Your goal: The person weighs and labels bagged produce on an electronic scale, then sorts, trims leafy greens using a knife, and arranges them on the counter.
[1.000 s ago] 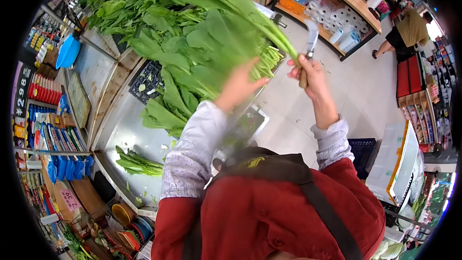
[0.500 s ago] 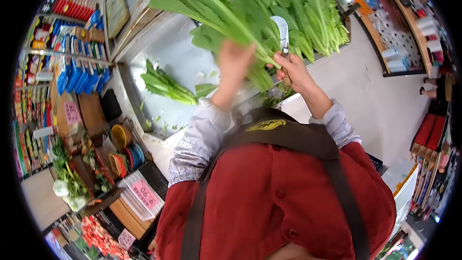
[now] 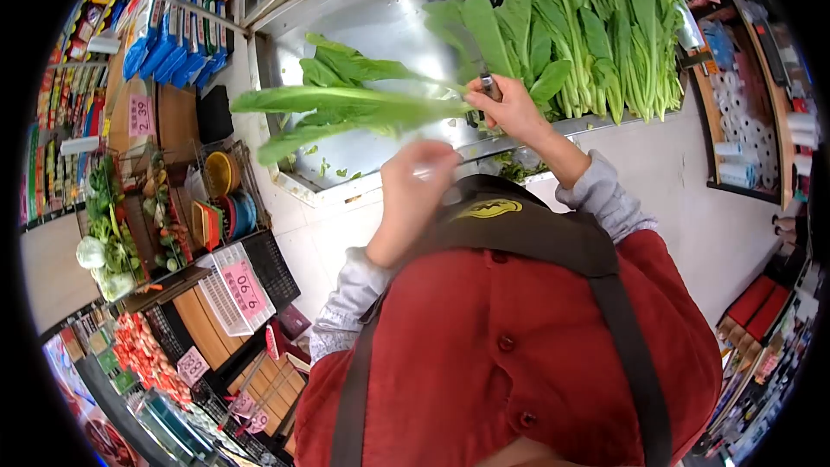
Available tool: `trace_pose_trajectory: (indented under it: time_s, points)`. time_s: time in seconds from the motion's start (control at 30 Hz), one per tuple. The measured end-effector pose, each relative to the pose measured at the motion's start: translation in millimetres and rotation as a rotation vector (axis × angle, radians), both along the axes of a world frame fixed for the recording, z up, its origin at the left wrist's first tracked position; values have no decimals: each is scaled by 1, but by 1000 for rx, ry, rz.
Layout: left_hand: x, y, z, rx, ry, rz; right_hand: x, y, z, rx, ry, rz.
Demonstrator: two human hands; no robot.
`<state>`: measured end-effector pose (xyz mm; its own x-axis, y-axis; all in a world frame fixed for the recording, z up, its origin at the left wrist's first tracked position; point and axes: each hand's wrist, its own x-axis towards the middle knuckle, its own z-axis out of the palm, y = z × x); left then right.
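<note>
In my right hand (image 3: 512, 111) is a knife (image 3: 487, 82), its handle under my closed fingers and its blade blurred against the leaves behind. The stem end of a long-leaved green vegetable (image 3: 337, 104) meets my right thumb; its leaves stretch left above the metal tray, smeared by motion. My left hand (image 3: 419, 195) is just below those leaves and apart from them, too blurred to show how the fingers are set. Behind the knife, a large pile of leafy greens (image 3: 596, 35) lies with stems toward me.
The metal tray (image 3: 380, 13) has leaf scraps scattered over it. Left are shelves with blue packets (image 3: 169, 39), baskets of vegetables (image 3: 108, 233) and a white crate (image 3: 229, 290). A shelf with white rolls (image 3: 748, 125) stands right, across the pale floor (image 3: 640, 173).
My left hand has come off the vegetable and moved down toward me. The leaves have swung from pointing up-left to lying nearly level leftward. My right hand still has the knife; the view has shifted.
</note>
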<state>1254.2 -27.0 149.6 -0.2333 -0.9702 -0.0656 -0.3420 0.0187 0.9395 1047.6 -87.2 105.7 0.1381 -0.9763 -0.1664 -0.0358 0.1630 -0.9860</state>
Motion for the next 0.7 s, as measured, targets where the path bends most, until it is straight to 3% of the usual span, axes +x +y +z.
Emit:
trace_pose_trajectory:
  time_s: [0.03, 0.07, 0.13, 0.2, 0.27, 0.47, 0.53, 0.57, 0.6, 0.67, 0.7]
  points:
    - [0, -1, 9, -467, -136, 11, 6, -1, -3, -19, 6, 14]
    - [4, -7, 21, -719, -380, 14, 11, -2, -3, -11, 8, 28]
    - [10, -20, 17, -779, -697, 46, 23, -1, 4, -26, 84, 113]
    - [20, -28, -6, -772, -778, 14, 33, -2, -3, -24, 47, 150]
    - [26, -30, -19, -448, -951, -173, 43, -3, -9, 2, 66, 122]
    - [34, -42, -51, -273, -807, -234, 65, -18, -34, 163, 98, 10]
    - [37, -54, -67, -163, -705, -270, 65, -19, -33, 265, 99, -70]
    - [40, -62, -74, 70, -526, -308, 63, -17, -32, 268, 99, -76]
    - [40, -65, -79, 70, -525, -316, 59, -14, -31, 266, 125, -113]
    - [39, -71, -90, 346, -206, -299, 48, -10, -37, 265, 153, -158]
    - [39, -73, -98, 348, -205, -307, 40, -6, -47, 94, 278, -102]
